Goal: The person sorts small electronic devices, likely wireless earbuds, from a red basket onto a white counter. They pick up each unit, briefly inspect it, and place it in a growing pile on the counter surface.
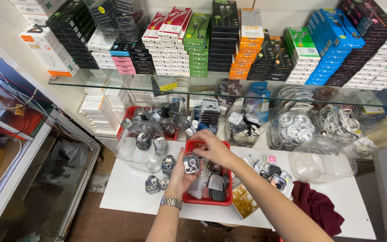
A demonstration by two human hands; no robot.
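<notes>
Head view | left hand [180, 172], watch on its wrist, fingers closed on a small camera-lens protector pack [191, 164] | right hand [212, 149] just above it, fingertips pinching its top edge | red basket [220, 200] beneath both hands | more lens packs [157, 183] left of the left hand | glass shelf [113, 84] of stacked boxes far beyond

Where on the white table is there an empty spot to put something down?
The white table is bare along its near-left part, below the small packs and left of the red basket. Another bare strip lies at the far right, past the dark red cloth. It is crowded around the basket, under both hands, and at the back among the clear plastic bags.
</notes>
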